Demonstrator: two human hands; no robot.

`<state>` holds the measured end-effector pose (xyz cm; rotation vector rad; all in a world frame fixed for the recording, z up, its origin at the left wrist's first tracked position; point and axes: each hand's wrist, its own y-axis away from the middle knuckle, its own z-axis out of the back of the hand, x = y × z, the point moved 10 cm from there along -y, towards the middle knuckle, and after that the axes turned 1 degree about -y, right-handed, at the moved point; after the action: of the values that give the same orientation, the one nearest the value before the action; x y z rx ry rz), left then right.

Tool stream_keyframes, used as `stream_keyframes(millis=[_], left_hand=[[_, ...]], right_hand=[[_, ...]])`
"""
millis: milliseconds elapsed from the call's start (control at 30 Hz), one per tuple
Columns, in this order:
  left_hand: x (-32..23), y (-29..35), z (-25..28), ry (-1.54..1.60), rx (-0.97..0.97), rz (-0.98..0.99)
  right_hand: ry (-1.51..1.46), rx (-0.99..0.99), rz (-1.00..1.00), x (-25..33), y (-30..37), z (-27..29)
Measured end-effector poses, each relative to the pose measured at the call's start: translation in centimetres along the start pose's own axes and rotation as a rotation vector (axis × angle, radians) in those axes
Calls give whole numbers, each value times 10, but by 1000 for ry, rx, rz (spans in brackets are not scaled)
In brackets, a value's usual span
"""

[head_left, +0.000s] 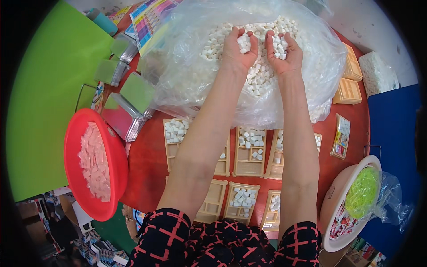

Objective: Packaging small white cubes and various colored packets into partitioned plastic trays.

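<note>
Both hands are cupped over a large clear plastic bag [178,66] full of small white cube-like pieces [258,80], at the far side of the table. My left hand [238,52] is curled round a handful of the pieces. Beside it, a short gap to the right, my right hand [288,60] cups another handful. Below the bag lie rows of tan compartment trays [249,167]. Several have white pieces in some compartments, such as the near middle tray [242,198]. My forearms cover parts of the trays.
A red basin [118,173] with pink packets stands at left. At right, a white basin [331,213] holds bright green material and small packets. Stacked silver-edged packs [135,93] lie left of the bag, tan trays [349,91] right of it. A filled pack [341,135] lies nearby.
</note>
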<state>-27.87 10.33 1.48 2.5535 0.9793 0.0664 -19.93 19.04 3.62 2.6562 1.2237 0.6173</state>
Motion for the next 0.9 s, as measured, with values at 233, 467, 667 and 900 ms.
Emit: stream_keyframes(millis=[233, 467, 667, 900], left_hand=[[17, 20, 6, -106, -87, 29], [33, 70, -9, -467, 126, 117], [85, 228, 25, -853, -21, 283], [130, 305, 88, -757, 85, 498]], right_hand=[[267, -20, -20, -8, 17, -4], [782, 147, 142, 38, 116, -23], [1133, -201, 358, 119, 285, 76], [1201, -305, 638, 144, 367, 148]])
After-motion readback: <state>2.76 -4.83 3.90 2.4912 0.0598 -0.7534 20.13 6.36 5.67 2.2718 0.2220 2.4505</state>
